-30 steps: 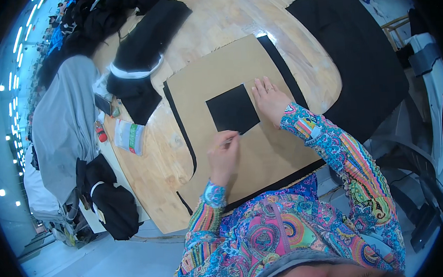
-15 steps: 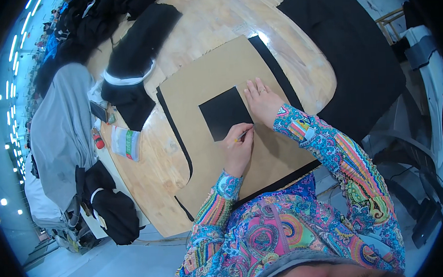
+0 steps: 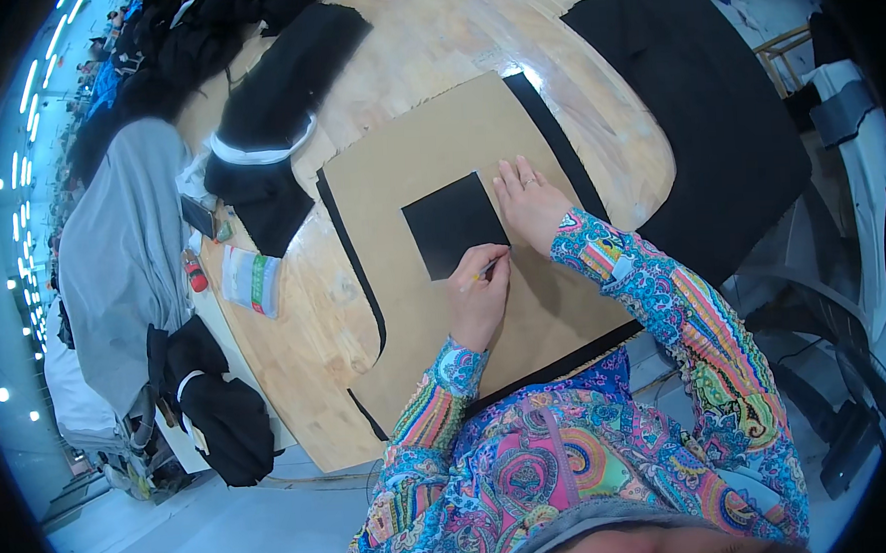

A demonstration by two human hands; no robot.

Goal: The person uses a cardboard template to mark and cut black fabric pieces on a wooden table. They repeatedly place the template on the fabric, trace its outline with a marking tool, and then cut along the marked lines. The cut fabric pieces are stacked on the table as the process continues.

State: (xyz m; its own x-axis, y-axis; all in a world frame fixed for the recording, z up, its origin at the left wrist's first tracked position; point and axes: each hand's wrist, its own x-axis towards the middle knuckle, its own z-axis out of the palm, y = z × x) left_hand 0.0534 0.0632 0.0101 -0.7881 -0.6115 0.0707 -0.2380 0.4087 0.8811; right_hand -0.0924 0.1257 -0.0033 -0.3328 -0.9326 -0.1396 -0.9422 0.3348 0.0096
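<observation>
A tan card pattern (image 3: 406, 328) lies on a piece of black fabric (image 3: 569, 160), whose edges stick out along its sides. A square opening in the card shows black (image 3: 455, 226) beneath. My left hand (image 3: 479, 293) pinches a thin pencil-like marker (image 3: 483, 271), its tip near the opening's lower right corner; fingers partly hide the tool, so its exact kind is unclear. Spread flat on the card, to the right of that opening, is my right hand (image 3: 531, 204), with a ring on one finger and nothing in its grasp.
The wooden table (image 3: 319, 403) carries a large black cut piece (image 3: 725, 112) at right and a black bundle tied with white (image 3: 283, 95) at upper left. A small plastic packet (image 3: 251, 282) and a red object (image 3: 195, 272) lie left. Grey cloth (image 3: 127, 263) hangs beyond the table edge.
Both hands keep nearly the same place on the card. The whole view has shifted slightly; the marker stays by the opening's lower right corner.
</observation>
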